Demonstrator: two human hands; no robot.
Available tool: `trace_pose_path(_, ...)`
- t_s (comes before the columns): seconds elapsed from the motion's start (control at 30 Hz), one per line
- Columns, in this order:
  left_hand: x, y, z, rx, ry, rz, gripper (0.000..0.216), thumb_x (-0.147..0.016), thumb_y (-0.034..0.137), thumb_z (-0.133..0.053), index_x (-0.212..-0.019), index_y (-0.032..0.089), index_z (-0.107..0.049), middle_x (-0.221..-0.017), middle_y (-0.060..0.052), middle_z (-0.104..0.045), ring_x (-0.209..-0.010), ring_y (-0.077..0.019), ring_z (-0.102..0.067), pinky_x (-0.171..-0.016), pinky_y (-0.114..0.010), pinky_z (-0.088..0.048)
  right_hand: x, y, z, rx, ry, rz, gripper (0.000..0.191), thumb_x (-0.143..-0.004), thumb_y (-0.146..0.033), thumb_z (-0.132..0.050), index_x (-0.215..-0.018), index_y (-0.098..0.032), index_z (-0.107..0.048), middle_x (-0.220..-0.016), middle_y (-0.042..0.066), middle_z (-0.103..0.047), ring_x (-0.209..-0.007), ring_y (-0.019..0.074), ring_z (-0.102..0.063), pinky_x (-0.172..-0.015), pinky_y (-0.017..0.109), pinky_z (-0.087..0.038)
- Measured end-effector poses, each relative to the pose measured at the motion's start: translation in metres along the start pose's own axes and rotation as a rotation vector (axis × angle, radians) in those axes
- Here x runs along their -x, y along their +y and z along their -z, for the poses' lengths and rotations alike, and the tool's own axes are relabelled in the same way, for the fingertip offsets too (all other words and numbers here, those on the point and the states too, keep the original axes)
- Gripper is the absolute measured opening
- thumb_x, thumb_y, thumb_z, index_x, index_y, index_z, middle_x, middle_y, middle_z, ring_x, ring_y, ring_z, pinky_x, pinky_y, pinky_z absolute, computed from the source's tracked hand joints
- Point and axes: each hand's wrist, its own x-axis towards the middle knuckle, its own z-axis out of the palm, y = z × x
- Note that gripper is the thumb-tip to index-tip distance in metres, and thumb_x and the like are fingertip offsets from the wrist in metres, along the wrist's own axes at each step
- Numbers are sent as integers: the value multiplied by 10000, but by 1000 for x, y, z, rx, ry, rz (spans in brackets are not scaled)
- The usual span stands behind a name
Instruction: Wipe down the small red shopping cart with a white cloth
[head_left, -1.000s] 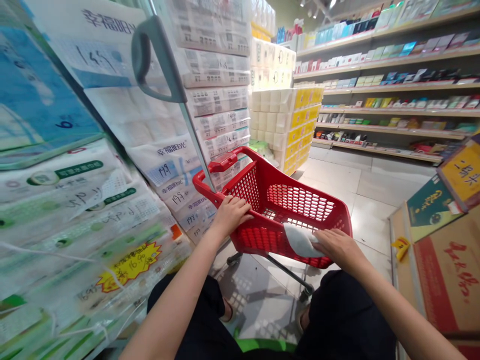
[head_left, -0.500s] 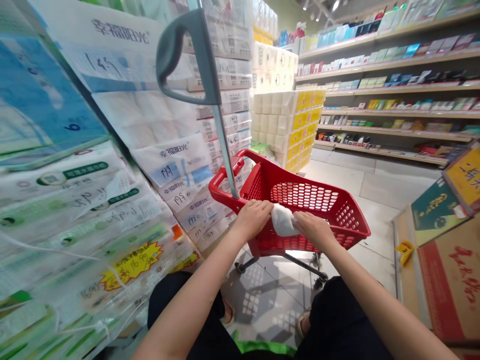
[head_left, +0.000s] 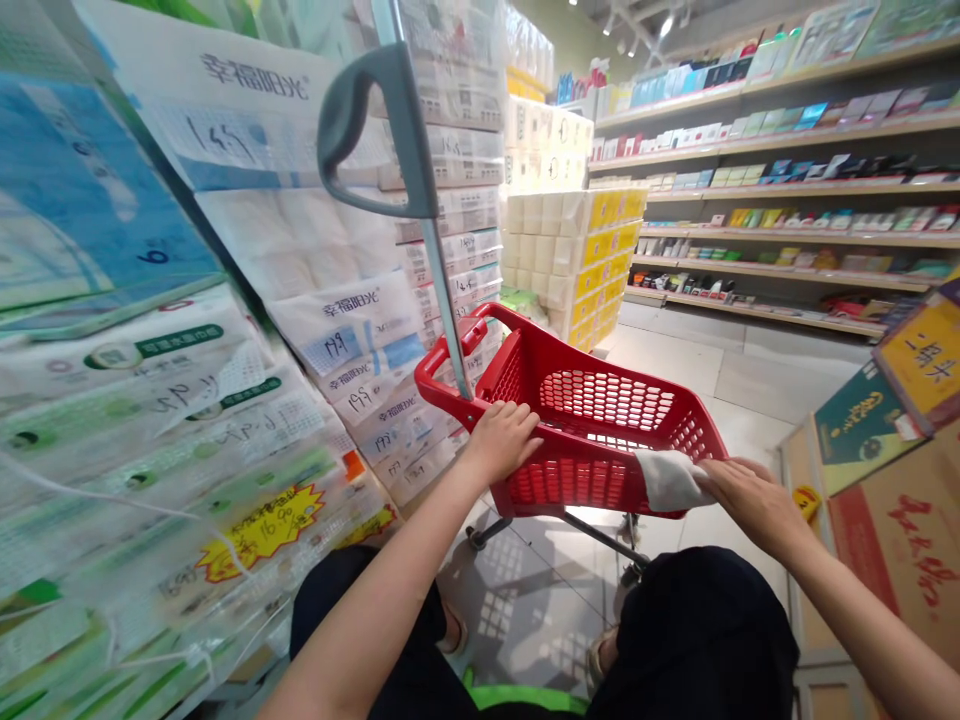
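Left grip: left grip [head_left: 501,440] closed over the near rim of the basket [head_left: 600,395], fingers curled inward, thumb out of sight.
Right grip: right grip [head_left: 750,492] clamps the cloth [head_left: 670,478] down on the basket's right rim, fingers laid along it; its underside is hidden.
Packs: wrapped paper packs [head_left: 225,330] are stacked high on the left, cut off at the top and left edges. Their print is warped and their handwritten prices are hard to read.
Shelves: shelves [head_left: 787,200] line the far right wall, their goods too small to make out.
Floor: pale tiled floor [head_left: 739,375], glossy, with a lattice shadow under the basket.
Cartons: cartons [head_left: 900,530] on the right, cut off by the edge.
Stack: a yellow stack [head_left: 600,250] of rolls stands beyond the basket.
Basket: red and perforated, on a wheeled frame, nothing visible inside, just beside the packs.
Legs: dark-clad legs [head_left: 697,640] hide the floor nearest the camera.
Handle: a grey handle [head_left: 375,120] on a metal pole rises from the basket's near left corner.
Cloth: white, folded over the rim, partly covered by the fingers.
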Motion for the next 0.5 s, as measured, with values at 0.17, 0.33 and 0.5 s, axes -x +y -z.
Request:
trace_pose_path(0.17,3,-6,-1,3,21,-4,336,-966,504,-425,-997,212,-588,-1020,-71,-605,-973,-248,-522,-932,-407,-350,15,-16,7,15,-44,37,297,-995,-388,-394,-1018,-208,-630,-1013,61,-722,-914,193,-668,-910,351,-441)
trace_pose_path(0.33,6,-21,-5,-20,54,32,360,-974,520,-397,-976,222,-599,-1048,-64,-611,-992,-240,-526,-1026,-446,-307,16,-55,19,37,-95,61,236,-987,-349,-434,-968,-218,-630,-877,34,-729,-768,164,-670,-756,291,-464)
trace_pose_path(0.5,8,-28,-10,-16,97,72,358,-977,515,-392,-951,231,-608,-1035,-46,-610,-1037,-227,-531,-1134,-488,-209,21,-90,24,97,-85,86,200,-980,-340,-450,-1012,-204,-593,-774,23,-704,-695,169,-650,-665,277,-437)
